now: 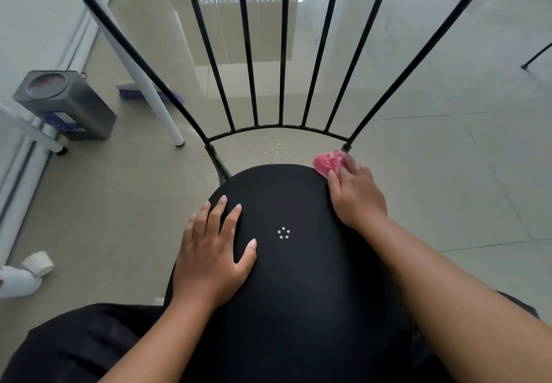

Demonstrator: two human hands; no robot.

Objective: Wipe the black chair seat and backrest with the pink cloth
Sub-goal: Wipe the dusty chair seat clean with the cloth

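- head view: the black chair seat (298, 278) fills the lower middle, and the thin black bars of the backrest (283, 54) fan upward from its far edge.
- the pink cloth (326, 163) sits bunched at the far right edge of the seat, just beside the foot of the right-hand backrest upright.
- the right hand (355, 197) lies on top of the cloth, fingers bent over it and pressing it to the seat edge; most of the cloth pokes out to the left of the fingertips, which are slightly blurred.
- the left hand (213, 251) rests palm down on the left side of the seat, fingers spread and straight, holding nothing, well apart from the cloth.
- a small ring of white dots (283, 232) marks the seat between the two hands.
- on the tiled floor (448, 179) to the left stand a grey metal tin (68, 104) and a slanted white pole (143, 84); a white bottle (24, 275) lies at the lower left edge.
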